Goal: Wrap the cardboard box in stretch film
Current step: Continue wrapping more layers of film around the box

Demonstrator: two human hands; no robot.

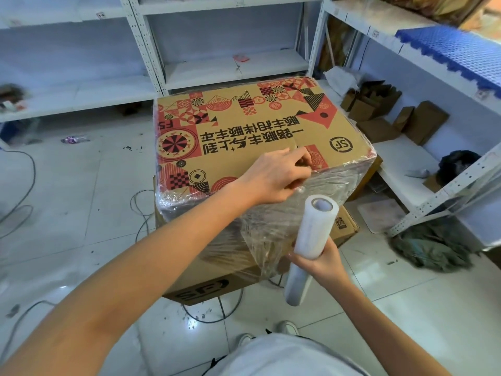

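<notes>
A cardboard box (244, 126) with red and black patterns and printed characters stands on a second, plain box (211, 283). Clear stretch film (273, 229) covers its sides and bunches along its near face. My left hand (279, 175) rests at the box's near top edge, its fingers pinching the film there. My right hand (322, 261) grips a white roll of stretch film (311, 237), held nearly upright just in front of the box's near right corner. A sheet of film runs from the roll to the box.
White metal shelving (151, 58) stands behind and to the right. Small brown cartons (379, 109) sit on the right shelf. Cables (141, 213) loop over the tiled floor, and a dark cloth heap (433, 248) lies at the right. My shoes (287, 328) show below.
</notes>
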